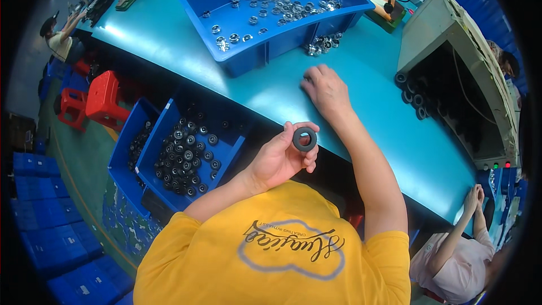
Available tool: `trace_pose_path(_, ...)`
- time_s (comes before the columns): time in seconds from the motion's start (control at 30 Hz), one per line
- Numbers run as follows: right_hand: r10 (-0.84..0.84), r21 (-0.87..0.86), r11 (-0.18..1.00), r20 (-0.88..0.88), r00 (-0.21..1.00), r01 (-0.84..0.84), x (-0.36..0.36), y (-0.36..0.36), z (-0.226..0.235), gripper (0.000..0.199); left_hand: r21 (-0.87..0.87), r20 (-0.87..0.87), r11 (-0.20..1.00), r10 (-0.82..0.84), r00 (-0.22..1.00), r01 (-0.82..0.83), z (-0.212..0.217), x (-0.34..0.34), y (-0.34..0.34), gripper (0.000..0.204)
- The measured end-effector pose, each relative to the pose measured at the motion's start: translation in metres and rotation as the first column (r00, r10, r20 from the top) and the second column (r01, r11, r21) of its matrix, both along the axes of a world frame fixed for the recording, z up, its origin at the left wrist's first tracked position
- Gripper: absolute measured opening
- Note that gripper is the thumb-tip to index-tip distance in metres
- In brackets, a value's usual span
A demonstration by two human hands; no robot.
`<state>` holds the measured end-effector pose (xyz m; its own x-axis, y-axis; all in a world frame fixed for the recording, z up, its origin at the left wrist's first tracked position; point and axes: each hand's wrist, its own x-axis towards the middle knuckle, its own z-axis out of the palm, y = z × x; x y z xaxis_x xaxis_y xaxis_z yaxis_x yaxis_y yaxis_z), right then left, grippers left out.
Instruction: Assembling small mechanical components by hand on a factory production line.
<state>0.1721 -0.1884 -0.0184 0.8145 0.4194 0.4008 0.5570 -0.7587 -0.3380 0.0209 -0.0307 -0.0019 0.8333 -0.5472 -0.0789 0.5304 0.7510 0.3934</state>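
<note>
My left hand (282,158) is closed on a black rubber ring (305,139), a small tyre by its look. It holds the ring face-up in front of my chest, just off the bench edge. Further forward, my right hand (327,91) is over the teal bench (265,99), its fingers curled down and slightly blurred. A dark bit shows at its fingertips, but what it is cannot be made out. Ahead of that hand stands a big blue bin (248,56) with shiny clear-and-metal wheel hubs (288,5) in it. A small pile of similar hubs (323,44) sits against its near right side.
On the right, a pale box-shaped machine (446,17) has black rings (415,97) at its opening. Below the bench at left are blue bins (148,164) of black wheels (186,155). Red stools (107,99) stand beyond. Co-workers sit at far left and lower right (454,260).
</note>
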Motion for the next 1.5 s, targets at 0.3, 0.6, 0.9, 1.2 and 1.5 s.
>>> trace_pose_path(0.3,0.106,0.735,0.534,-0.549,0.829,0.418,-0.130,-0.088,0.014,0.029,0.025,-0.026,0.994,-0.108,0.994,0.108,-0.011,0.008,-0.031,0.059)
trace_pose_path(0.6,0.187,0.824,0.337,-0.534,0.825,0.457,-0.191,-0.097,0.023,0.032,0.085,-0.028,0.983,-0.162,0.986,0.163,-0.016,0.007,-0.051,0.056)
trace_pose_path(0.9,0.184,0.843,0.313,-0.506,0.842,0.438,-0.194,-0.085,0.027,0.031,0.135,0.002,0.980,-0.151,0.989,0.149,-0.015,0.003,-0.050,0.049)
trace_pose_path(1.2,0.104,0.815,0.439,-0.464,0.880,0.379,-0.190,-0.080,0.029,0.032,0.139,-0.024,0.980,-0.138,0.990,0.140,-0.014,0.003,-0.050,0.045)
trace_pose_path(1.5,0.134,0.814,0.362,-0.528,0.839,0.455,-0.191,-0.084,0.016,0.031,0.078,-0.056,0.985,-0.147,0.988,0.151,-0.021,0.006,-0.049,0.051)
